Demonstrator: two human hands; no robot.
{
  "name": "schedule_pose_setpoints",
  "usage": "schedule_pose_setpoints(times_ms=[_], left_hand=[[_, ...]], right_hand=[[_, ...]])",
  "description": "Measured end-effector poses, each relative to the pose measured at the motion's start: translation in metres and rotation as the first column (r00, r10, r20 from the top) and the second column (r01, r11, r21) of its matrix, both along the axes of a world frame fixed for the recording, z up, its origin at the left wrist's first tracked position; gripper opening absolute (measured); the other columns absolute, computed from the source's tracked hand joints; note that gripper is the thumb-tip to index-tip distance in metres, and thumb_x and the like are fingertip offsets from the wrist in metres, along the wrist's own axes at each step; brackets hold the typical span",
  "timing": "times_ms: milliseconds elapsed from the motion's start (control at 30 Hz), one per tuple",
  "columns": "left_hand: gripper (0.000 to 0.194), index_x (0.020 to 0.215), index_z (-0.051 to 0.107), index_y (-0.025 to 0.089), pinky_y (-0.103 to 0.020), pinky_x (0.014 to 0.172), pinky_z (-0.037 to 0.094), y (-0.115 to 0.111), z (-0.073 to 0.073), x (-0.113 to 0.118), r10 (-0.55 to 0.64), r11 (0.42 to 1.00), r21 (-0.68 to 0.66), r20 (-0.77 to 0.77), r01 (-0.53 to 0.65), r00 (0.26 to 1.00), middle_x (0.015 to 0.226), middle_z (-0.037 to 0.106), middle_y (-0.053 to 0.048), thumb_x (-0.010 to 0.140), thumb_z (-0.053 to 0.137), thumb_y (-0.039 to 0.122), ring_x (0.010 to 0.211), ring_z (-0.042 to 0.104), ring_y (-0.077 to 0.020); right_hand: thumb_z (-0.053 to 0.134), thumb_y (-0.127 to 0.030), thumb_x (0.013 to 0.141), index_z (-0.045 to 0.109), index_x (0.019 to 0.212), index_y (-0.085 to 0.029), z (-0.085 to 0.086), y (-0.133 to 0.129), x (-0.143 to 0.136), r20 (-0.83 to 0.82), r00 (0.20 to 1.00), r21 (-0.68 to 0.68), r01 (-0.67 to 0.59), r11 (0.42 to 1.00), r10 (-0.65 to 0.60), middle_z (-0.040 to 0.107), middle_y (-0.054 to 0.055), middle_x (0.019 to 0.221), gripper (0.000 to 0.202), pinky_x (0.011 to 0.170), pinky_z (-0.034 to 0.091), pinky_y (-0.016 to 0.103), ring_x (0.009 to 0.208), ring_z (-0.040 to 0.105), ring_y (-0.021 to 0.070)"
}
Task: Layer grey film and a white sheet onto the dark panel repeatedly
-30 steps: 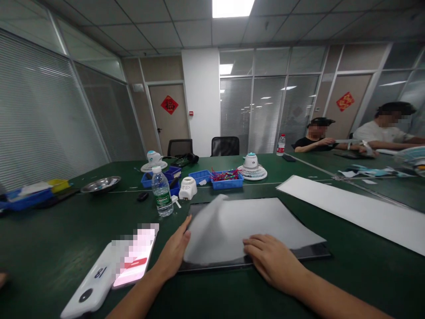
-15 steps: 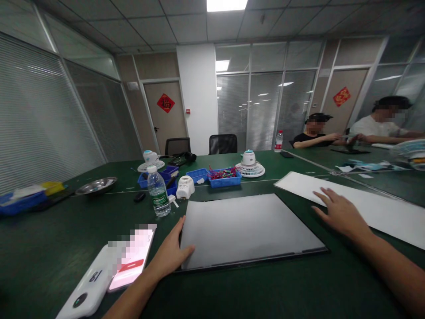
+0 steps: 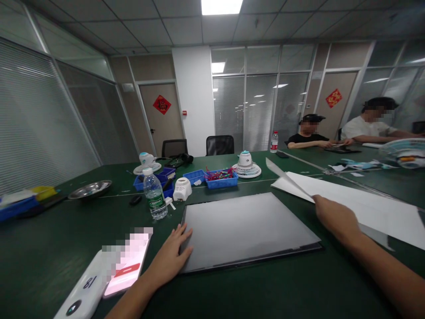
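Observation:
My left hand (image 3: 169, 254) lies flat, fingers spread, on the near left corner of a grey sheet (image 3: 245, 226) that rests on a dark board on the green table (image 3: 49, 239). My right hand (image 3: 334, 219) grips the edge of a white sheet (image 3: 288, 179) and lifts it off a stack of white paper (image 3: 358, 201) to the right of the board. The lifted sheet tilts up toward the far left.
A phone (image 3: 128, 263) and a white device marked 18 (image 3: 83, 292) lie by my left wrist. Beyond stand a water bottle (image 3: 153, 195), blue bins (image 3: 221, 178), small fans (image 3: 246, 165) and a metal dish (image 3: 89, 189). Two people sit at the far right.
My right hand left the grey sheet, which now lies flat, reached right to the paper stack and picked up the top sheet's edge. My left hand stayed at the board's corner.

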State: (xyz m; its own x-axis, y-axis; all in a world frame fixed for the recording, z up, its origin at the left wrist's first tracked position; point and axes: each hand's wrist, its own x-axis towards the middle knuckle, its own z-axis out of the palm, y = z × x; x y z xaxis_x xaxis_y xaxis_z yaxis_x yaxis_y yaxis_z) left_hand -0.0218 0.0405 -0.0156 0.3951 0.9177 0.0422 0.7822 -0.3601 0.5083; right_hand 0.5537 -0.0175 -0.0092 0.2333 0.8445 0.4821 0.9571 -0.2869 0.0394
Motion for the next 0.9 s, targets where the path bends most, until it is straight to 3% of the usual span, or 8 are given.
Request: schedule_pose_setpoints(times_ms=[133, 267, 400, 467, 533, 700, 800, 900], left_hand=[[0.057, 0.149, 0.048, 0.026, -0.06, 0.123, 0.019, -0.002, -0.002, 0.0, -0.053, 0.997, 0.06, -0.013, 0.054, 0.999, 0.164, 0.029, -0.007, 0.097, 0.047, 0.048, 0.153, 0.018, -0.0324], [0.057, 0.149, 0.049, 0.024, -0.057, 0.125, 0.017, 0.001, -0.007, -0.004, -0.043, 0.998, 0.044, 0.053, 0.041, 0.998, 0.164, 0.029, -0.006, 0.095, 0.049, 0.042, 0.154, 0.018, -0.0314], [0.053, 0.139, 0.061, 0.023, -0.052, 0.126, 0.02, 0.003, -0.008, -0.007, 0.041, 0.999, -0.01, 0.282, -0.04, 0.958, 0.155, 0.048, -0.005, 0.089, 0.053, 0.04, 0.149, 0.036, -0.0305], [0.05, 0.132, 0.066, 0.022, -0.051, 0.124, 0.026, 0.005, -0.008, -0.009, 0.095, 0.996, -0.038, 0.359, -0.087, 0.929, 0.143, 0.061, -0.007, 0.092, 0.048, 0.045, 0.142, 0.047, -0.0312], [0.055, 0.131, 0.066, 0.019, -0.05, 0.123, 0.028, 0.007, -0.007, -0.011, 0.124, 0.992, -0.05, 0.39, -0.113, 0.912, 0.139, 0.064, -0.008, 0.095, 0.04, 0.051, 0.139, 0.05, -0.0315], [0.073, 0.148, 0.048, 0.011, -0.048, 0.124, 0.025, 0.015, -0.01, -0.01, 0.237, 0.971, -0.135, 0.498, -0.195, 0.834, 0.155, 0.048, -0.013, 0.101, 0.02, 0.059, 0.147, 0.039, -0.0285], [0.073, 0.154, 0.036, 0.011, -0.045, 0.124, 0.024, 0.018, -0.01, -0.007, 0.273, 0.961, -0.189, 0.502, -0.204, 0.82, 0.159, 0.04, -0.014, 0.098, 0.034, 0.058, 0.148, 0.036, -0.0277], [0.077, 0.153, 0.039, 0.014, -0.044, 0.122, 0.03, 0.017, -0.009, -0.004, 0.23, 0.969, -0.195, 0.476, -0.153, 0.849, 0.16, 0.041, -0.012, 0.087, 0.058, 0.049, 0.146, 0.04, -0.0286]], right_hand=[[0.034, -0.016, 0.094, 0.053, 0.145, -0.026, 0.004, 0.002, -0.076, 0.009, 0.96, -0.046, -0.28, 0.959, 0.28, 0.065, 0.008, 0.136, 0.055, 0.091, 0.055, 0.044, 0.112, 0.068, 0.027], [0.037, -0.01, 0.092, 0.049, 0.149, -0.032, 0.006, -0.012, -0.169, -0.08, 0.778, -0.183, -0.626, 0.758, 0.623, 0.052, 0.004, 0.15, 0.063, 0.104, 0.05, 0.046, 0.127, 0.059, 0.0239], [0.043, -0.018, 0.093, 0.057, 0.142, -0.03, 0.014, -0.031, -0.224, -0.17, 0.663, -0.301, -0.739, 0.603, 0.729, 0.054, 0.005, 0.148, 0.052, 0.104, 0.048, 0.054, 0.133, 0.054, 0.0302], [0.042, -0.019, 0.093, 0.057, 0.141, -0.029, 0.018, -0.037, -0.233, -0.194, 0.654, -0.327, -0.746, 0.58, 0.731, 0.054, 0.006, 0.148, 0.051, 0.104, 0.047, 0.056, 0.133, 0.053, 0.0314], [0.043, -0.018, 0.092, 0.057, 0.141, -0.028, 0.022, -0.039, -0.232, -0.203, 0.654, -0.334, -0.746, 0.577, 0.728, 0.055, 0.006, 0.148, 0.053, 0.104, 0.046, 0.057, 0.132, 0.054, 0.0317], [0.047, -0.027, 0.093, 0.066, 0.127, -0.027, 0.025, -0.038, -0.22, -0.203, 0.609, -0.267, -0.788, 0.555, 0.767, 0.063, 0.006, 0.138, 0.039, 0.103, 0.046, 0.05, 0.125, 0.059, 0.0289], [0.053, -0.042, 0.093, 0.071, 0.114, -0.025, 0.024, -0.037, -0.213, -0.176, 0.603, -0.197, -0.796, 0.572, 0.778, 0.069, 0.006, 0.129, 0.032, 0.099, 0.048, 0.047, 0.114, 0.064, 0.0277], [0.054, -0.044, 0.095, 0.07, 0.115, -0.023, 0.021, -0.028, -0.189, -0.074, 0.629, -0.047, -0.778, 0.627, 0.774, 0.072, 0.006, 0.12, 0.033, 0.094, 0.05, 0.042, 0.106, 0.067, 0.024]])
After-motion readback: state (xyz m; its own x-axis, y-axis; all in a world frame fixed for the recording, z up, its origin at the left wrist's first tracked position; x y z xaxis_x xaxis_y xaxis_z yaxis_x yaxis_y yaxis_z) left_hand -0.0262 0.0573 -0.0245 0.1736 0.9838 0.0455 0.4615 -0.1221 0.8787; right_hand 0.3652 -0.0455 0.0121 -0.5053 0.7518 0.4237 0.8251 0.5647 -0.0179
